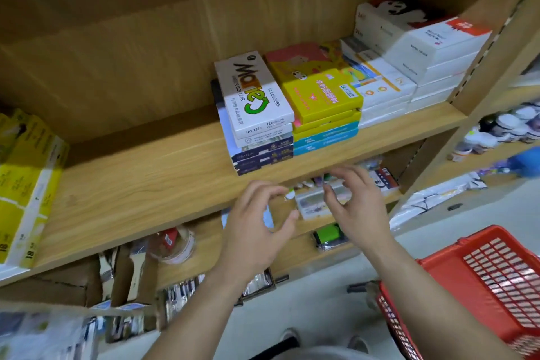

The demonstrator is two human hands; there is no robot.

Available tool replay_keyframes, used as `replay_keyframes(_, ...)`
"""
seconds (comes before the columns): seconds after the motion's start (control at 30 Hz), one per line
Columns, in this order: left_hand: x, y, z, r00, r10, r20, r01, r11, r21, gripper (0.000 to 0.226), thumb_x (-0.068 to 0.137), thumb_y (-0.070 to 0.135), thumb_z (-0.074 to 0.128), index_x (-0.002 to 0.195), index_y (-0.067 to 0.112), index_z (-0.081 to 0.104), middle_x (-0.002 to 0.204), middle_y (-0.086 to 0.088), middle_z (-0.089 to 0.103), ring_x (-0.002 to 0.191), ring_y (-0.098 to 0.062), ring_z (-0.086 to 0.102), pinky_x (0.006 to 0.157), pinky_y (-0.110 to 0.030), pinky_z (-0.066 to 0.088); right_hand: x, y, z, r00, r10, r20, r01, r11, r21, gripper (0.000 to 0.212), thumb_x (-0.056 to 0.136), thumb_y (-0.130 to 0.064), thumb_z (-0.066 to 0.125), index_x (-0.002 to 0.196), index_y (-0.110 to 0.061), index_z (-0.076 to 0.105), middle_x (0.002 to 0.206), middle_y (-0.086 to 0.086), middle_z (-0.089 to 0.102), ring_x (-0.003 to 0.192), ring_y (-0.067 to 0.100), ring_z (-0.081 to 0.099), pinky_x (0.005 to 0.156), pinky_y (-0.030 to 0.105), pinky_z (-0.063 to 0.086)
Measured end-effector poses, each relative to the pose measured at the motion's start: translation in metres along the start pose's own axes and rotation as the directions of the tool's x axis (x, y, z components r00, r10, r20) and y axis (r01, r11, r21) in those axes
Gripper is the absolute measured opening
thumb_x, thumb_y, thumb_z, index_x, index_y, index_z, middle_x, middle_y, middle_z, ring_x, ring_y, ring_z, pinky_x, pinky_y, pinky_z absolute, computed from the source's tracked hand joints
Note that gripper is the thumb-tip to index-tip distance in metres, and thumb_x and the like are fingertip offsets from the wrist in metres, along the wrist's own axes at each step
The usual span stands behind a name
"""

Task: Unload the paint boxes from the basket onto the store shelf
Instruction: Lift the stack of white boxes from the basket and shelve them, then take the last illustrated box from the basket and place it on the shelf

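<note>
Hands hovered empty in front of the shelf edge: the left hand and the right hand both had fingers loosely curled and spread, gripping nothing. Lower right, the red basket hung at the person's side; its inside could not be seen, so any remaining boxes could not be told. Beyond the hands, on the wooden shelf, stood the paint boxes in stacks, the white one on top lying askew over darker boxes. A careless nudge there could probably slide that top box off the stack toward the edge.
</note>
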State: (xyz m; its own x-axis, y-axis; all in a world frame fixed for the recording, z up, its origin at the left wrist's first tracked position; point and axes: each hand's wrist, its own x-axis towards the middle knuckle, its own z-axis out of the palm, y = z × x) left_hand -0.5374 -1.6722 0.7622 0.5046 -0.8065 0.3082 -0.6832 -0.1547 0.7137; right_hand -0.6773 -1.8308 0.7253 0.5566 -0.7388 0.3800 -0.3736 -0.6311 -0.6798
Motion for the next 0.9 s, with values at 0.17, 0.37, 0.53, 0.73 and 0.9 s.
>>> replay_keyframes(0.17, 0.002, 0.01, 0.109, 0.886, -0.061, 0.46, 0.013, 0.994, 0.106, 0.038, 0.086, 0.044, 0.065, 0.118, 0.024, 0.067, 0.121, 0.008, 0.061, 0.114, -0.011, 0.058, 0.097, -0.031, 0.046, -0.05, 0.098, -0.05, 0.946, 0.321, -0.039, -0.324, 0.938, -0.126, 0.032, 0.086, -0.012, 0.081, 0.116, -0.004, 0.073, 0.114, 0.016, 0.069, 0.098, 0.031, 0.068, 0.082, 0.028, 0.047)
replay_keyframes(0.37, 0.007, 0.008, 0.262, 0.651, -0.136, 0.747, -0.072, 0.968, 0.239, 0.053, 0.091, 0.047, 0.065, 0.137, 0.023, 0.056, 0.14, 0.001, 0.054, 0.127, -0.022, 0.053, 0.099, -0.036, 0.044, -0.159, 0.236, -0.116, 0.679, 0.733, -0.032, -0.706, 0.641, -0.301, 0.047, 0.089, -0.022, 0.08, 0.128, 0.001, 0.067, 0.119, 0.025, 0.066, 0.112, 0.044, 0.065, 0.095, 0.048, 0.053)
replay_keyframes(0.53, -0.002, -0.002, 0.385, 0.516, -0.148, 0.844, -0.149, 0.954, 0.259, 0.067, 0.09, 0.044, 0.066, 0.148, 0.017, 0.045, 0.152, -0.009, 0.048, 0.138, -0.03, 0.046, 0.107, -0.043, 0.042, -0.233, 0.333, -0.123, 0.396, 0.916, 0.065, -0.834, 0.388, -0.392, 0.065, 0.091, -0.035, 0.076, 0.142, 0.0, 0.055, 0.135, 0.026, 0.06, 0.123, 0.043, 0.059, 0.103, 0.045, 0.048)
replay_keyframes(0.73, -0.025, -0.046, 0.496, 0.523, -0.074, 0.849, -0.213, 0.953, 0.214, 0.065, 0.094, 0.034, 0.064, 0.153, 0.015, 0.041, 0.16, -0.011, 0.042, 0.146, -0.029, 0.038, 0.113, -0.037, 0.033, -0.272, 0.44, -0.061, 0.23, 0.963, 0.14, -0.901, 0.265, -0.344, 0.069, 0.091, -0.041, 0.073, 0.145, -0.004, 0.051, 0.14, 0.024, 0.058, 0.126, 0.043, 0.058, 0.102, 0.045, 0.048)
replay_keyframes(0.9, -0.046, -0.08, 0.531, 0.602, 0.036, 0.798, -0.148, 0.987, 0.068, 0.068, 0.089, 0.023, 0.072, 0.148, 0.018, 0.04, 0.14, -0.014, 0.057, 0.124, -0.019, 0.046, 0.09, -0.015, 0.03, -0.292, 0.506, -0.012, 0.191, 0.975, 0.113, -0.912, 0.219, -0.346, 0.069, 0.091, -0.046, 0.065, 0.146, -0.01, 0.046, 0.146, 0.019, 0.054, 0.134, 0.041, 0.053, 0.107, 0.045, 0.044)
